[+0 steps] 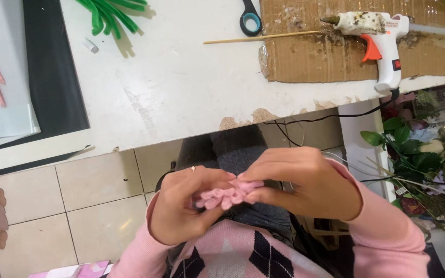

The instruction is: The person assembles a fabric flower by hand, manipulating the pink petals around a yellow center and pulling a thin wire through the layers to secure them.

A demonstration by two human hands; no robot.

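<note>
Between two hands (186, 206) (305, 183), one pink chenille flower (226, 195)

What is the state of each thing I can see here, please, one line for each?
Left hand: fingers closed on the pink fuzzy piece.
Right hand: fingers pinching the same piece.
Pink fuzzy piece: bent into loops, held between both hands.
Glue gun: lying on its side on the cardboard sheet, cord attached.
Scissors: lying on the white table, blades out of view.
Wooden stick: lying flat.
Green fuzzy stems: lying loose.

Fuzzy pink pipe cleaner (227, 195), rough brown cardboard (336, 51), glossy white plastic glue gun (382, 36), chipped matt tabletop (181, 87).
</note>
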